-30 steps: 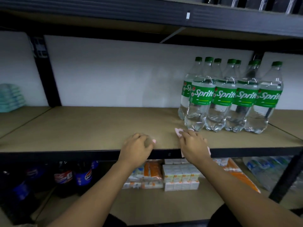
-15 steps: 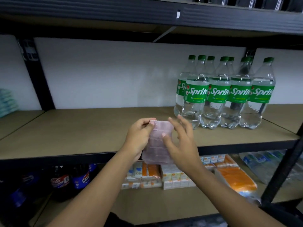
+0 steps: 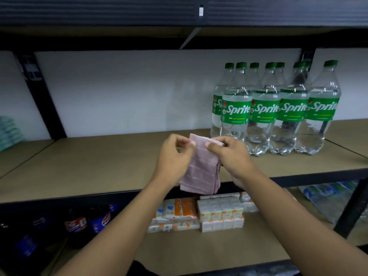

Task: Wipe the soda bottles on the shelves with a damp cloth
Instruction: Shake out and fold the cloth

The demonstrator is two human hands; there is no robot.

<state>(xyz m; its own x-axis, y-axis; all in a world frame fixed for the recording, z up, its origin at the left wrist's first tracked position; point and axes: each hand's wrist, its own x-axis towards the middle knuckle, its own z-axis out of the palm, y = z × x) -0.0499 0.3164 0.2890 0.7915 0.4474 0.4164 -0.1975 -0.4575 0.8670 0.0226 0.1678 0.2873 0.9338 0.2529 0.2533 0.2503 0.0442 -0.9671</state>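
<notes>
Pink cloth (image 3: 200, 168): folded, pinched at its top edge by left hand (image 3: 172, 159) and right hand (image 3: 231, 158), left of the Sprite bottles (image 3: 276, 108). Step: readying cloth; bottles unwiped. Next: carry cloth rightward onto nearest bottle.

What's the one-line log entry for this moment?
left hand pinches pink cloth top | right hand pinches it too | Sprite bottles upright on shelf, untouched
</notes>
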